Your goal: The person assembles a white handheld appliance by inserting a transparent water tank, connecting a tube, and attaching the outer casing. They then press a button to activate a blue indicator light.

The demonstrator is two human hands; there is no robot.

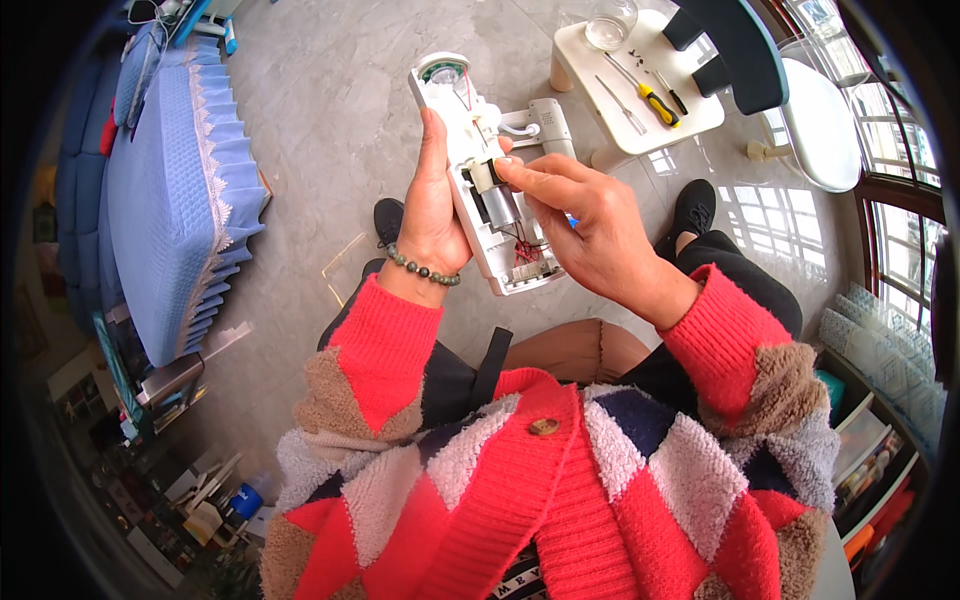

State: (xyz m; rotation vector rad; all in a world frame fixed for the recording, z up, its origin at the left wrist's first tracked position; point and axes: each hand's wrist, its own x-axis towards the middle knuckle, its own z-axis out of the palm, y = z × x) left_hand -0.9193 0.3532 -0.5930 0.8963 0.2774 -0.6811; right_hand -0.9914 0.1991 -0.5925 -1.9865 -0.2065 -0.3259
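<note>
An opened white plastic housing (462, 128) is held upright in front of me, tilted a little. My left hand (437, 195) is wrapped round its left side, thumb along the edge. Inside sit a silver cylindrical electric motor (499, 207), thin red wires (526, 250) near the lower end, and a round greenish part (442, 73) at the top. My right hand (598, 215) is closed, its fingertips at the motor's upper end; exactly what they pinch is partly hidden. Behind the housing shows another white piece (549, 125) with a pale tube (518, 130).
A low white table (609, 117) at the far right bears a yellow-and-black screwdriver (658, 105), other slim tools, small dark bits and a glass bowl (606, 32). A dark-backed chair (745, 55) stands beside it. On the left is a blue-covered bed (165, 200).
</note>
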